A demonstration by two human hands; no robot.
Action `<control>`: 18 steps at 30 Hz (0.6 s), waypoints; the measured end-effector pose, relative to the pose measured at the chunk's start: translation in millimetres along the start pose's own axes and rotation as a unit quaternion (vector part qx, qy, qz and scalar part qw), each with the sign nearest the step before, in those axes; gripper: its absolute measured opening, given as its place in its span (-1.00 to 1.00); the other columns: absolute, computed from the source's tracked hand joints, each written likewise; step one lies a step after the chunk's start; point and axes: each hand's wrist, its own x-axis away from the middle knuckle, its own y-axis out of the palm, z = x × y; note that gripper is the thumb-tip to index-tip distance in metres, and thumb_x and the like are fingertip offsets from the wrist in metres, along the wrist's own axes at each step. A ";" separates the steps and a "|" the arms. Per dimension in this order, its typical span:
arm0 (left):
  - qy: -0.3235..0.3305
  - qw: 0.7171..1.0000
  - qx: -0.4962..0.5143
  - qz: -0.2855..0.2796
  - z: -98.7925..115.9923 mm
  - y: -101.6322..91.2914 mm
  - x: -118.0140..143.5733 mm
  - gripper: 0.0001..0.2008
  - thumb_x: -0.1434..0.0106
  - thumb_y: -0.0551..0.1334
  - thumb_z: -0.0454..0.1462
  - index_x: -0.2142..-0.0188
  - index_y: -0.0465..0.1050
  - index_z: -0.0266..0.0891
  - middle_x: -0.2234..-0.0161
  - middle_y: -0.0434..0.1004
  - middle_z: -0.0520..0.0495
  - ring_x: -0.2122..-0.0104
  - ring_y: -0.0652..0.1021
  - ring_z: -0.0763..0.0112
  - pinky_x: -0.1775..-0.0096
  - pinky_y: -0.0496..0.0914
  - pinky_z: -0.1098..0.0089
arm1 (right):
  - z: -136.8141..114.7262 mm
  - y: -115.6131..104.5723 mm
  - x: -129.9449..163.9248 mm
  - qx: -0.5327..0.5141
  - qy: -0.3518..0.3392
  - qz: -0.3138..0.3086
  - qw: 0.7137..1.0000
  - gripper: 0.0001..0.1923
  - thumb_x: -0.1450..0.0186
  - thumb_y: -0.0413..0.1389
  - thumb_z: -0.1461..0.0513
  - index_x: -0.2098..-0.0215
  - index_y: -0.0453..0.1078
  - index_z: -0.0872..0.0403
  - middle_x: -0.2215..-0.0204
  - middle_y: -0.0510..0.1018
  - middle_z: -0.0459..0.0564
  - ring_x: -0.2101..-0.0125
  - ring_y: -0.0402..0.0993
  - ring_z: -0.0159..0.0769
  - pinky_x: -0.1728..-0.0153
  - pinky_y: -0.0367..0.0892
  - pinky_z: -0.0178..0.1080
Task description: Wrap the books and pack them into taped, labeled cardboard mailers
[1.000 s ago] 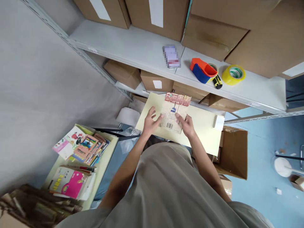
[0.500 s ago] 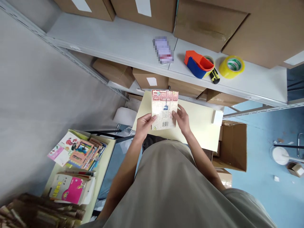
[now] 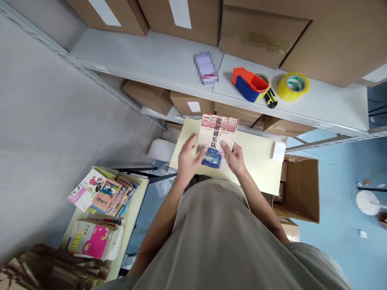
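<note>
A paperback book (image 3: 215, 135) with a pinkish top band, large dark Chinese characters and a blue picture at the bottom is held above a pale yellow table. My right hand (image 3: 236, 160) grips its right edge, thumb on the cover and fingers behind. Beside the left edge is my left hand (image 3: 188, 160), slightly blurred, its fingers spread apart from the book. The left thumb lies close to the lower left corner; whether it touches I cannot tell.
A shelf (image 3: 145, 52) ahead bears cardboard boxes, a phone-like pixelated item (image 3: 206, 67), a tape dispenser (image 3: 249, 85), a cutter (image 3: 271, 98) and a yellow tape roll (image 3: 292, 86). Books (image 3: 105, 193) are stacked on a left side table. An open carton (image 3: 299, 189) stands right.
The book has been turned over: its barcoded back faced up before, its front cover now. My left hand has let go and its fingers have spread. The book sits slightly further right.
</note>
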 end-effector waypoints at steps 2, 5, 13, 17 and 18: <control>-0.071 0.995 0.052 -0.037 -11.6 -17.6 -13.5 -0.29 -0.16 0.70 0.08 -0.19 0.73 -0.19 -0.30 0.71 -0.30 -0.35 0.61 -0.18 -0.29 0.56 0.09 | 3.0 -7.6 3.7 -0.014 0.013 -0.039 0.999 -0.31 -0.31 0.36 -0.43 0.21 0.58 -0.03 0.32 0.71 -0.02 0.25 0.64 -0.08 0.14 0.62 -0.07; -0.171 0.966 0.132 -0.142 -26.4 -30.6 -20.2 -0.26 -0.07 0.71 0.18 -0.05 0.78 -0.29 -0.04 0.83 -0.31 -0.06 0.76 -0.11 -0.01 0.64 0.17 | 7.2 -14.1 11.0 -0.010 0.021 -0.078 0.997 -0.35 -0.36 0.36 -0.40 0.27 0.53 -0.04 0.42 0.62 -0.09 0.35 0.58 -0.15 0.20 0.59 -0.10; -0.135 0.983 0.115 -0.053 -30.8 -16.8 -5.3 -0.31 0.01 0.73 0.21 0.11 0.81 -0.27 0.14 0.86 -0.24 0.10 0.77 -0.04 0.10 0.62 0.19 | 9.8 -17.3 13.0 0.062 -0.021 -0.002 0.998 -0.15 -0.41 0.29 -0.40 -0.36 0.52 -0.03 -0.24 0.71 0.23 -0.25 0.65 0.16 -0.29 0.60 0.21; -0.079 0.994 0.072 0.008 -23.2 -1.7 2.4 -0.43 -0.08 0.68 0.17 0.16 0.79 -0.23 0.13 0.86 -0.21 0.06 0.77 -0.07 0.01 0.64 0.12 | 10.9 5.8 25.7 0.069 -0.036 0.005 0.997 0.02 -0.40 0.28 -0.42 -0.59 0.36 -0.06 -0.56 0.43 0.26 -0.49 0.46 0.21 -0.46 0.47 0.24; -0.070 0.996 0.056 0.013 -21.1 4.1 7.3 -0.48 -0.13 0.66 0.14 0.14 0.80 -0.21 0.11 0.87 -0.20 0.05 0.78 -0.08 -0.02 0.65 0.10 | 11.7 13.9 28.6 0.065 -0.026 -0.022 0.997 0.03 -0.38 0.31 -0.42 -0.58 0.37 -0.05 -0.53 0.47 0.26 -0.47 0.50 0.20 -0.41 0.53 0.20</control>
